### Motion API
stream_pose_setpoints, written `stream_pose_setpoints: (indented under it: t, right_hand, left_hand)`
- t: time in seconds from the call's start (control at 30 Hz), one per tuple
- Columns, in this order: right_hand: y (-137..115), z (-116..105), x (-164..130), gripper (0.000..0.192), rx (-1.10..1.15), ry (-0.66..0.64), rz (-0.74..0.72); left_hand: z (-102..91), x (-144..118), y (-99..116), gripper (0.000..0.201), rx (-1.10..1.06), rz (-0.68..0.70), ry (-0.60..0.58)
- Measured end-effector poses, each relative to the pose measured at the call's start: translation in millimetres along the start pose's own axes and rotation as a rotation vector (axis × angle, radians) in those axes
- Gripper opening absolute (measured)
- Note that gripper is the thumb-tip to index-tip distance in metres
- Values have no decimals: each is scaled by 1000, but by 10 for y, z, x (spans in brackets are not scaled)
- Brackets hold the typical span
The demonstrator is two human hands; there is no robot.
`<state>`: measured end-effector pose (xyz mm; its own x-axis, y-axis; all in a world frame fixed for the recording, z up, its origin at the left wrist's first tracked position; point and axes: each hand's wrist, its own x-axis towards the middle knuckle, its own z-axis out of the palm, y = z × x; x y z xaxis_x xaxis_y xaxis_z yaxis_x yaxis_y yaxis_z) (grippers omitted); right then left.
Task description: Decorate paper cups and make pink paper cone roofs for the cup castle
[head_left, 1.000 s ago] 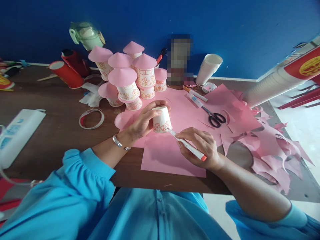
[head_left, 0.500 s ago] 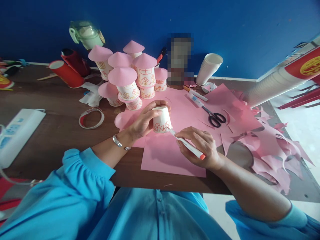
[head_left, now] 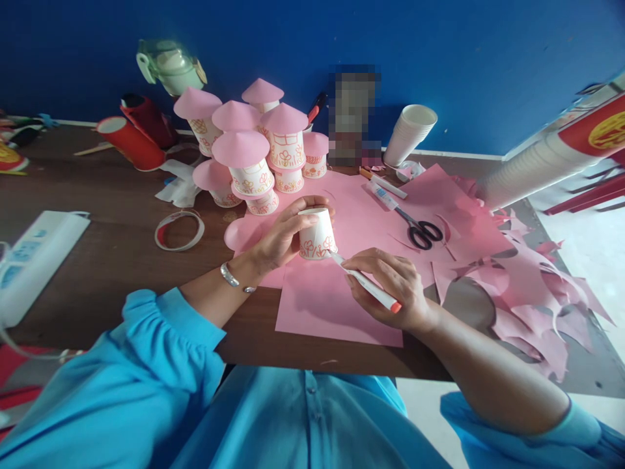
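My left hand (head_left: pixel 288 236) is wrapped round a white paper cup (head_left: pixel 315 228), which is upside down with red flowers drawn near its rim. In my right hand (head_left: pixel 390 286) is a white marker (head_left: pixel 372 291) with an orange end; its tip meets the lower right of the cup's drawing. Under both hands lies pink paper (head_left: pixel 336 312). Behind the cup stand several decorated paper cups (head_left: pixel 249 179), topped with pink paper cones (head_left: pixel 240 149).
Black-handled scissors (head_left: pixel 424 234), a second marker (head_left: pixel 383 182) and pink paper scraps (head_left: pixel 527 299) lie to the right. Stacked white cups (head_left: pixel 410 133) stand by the blue wall. Leftward are a tape roll (head_left: pixel 179 231), a red cup (head_left: pixel 131 144) and a white power strip (head_left: pixel 41 267).
Both hands keep their hold on the cup and marker, with hardly any movement. The view has shifted very slightly.
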<state>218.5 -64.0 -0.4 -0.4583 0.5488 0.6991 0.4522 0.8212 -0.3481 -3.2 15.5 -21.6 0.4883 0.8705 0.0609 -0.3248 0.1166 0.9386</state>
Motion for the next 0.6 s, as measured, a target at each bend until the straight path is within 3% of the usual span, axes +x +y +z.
stream_pose_setpoints:
  t: [0.6]
  right_hand:
    - [13, -10, 0, 26, -10, 8, -1]
  left_hand:
    - [-11, 44, -36, 36, -119, -45, 25]
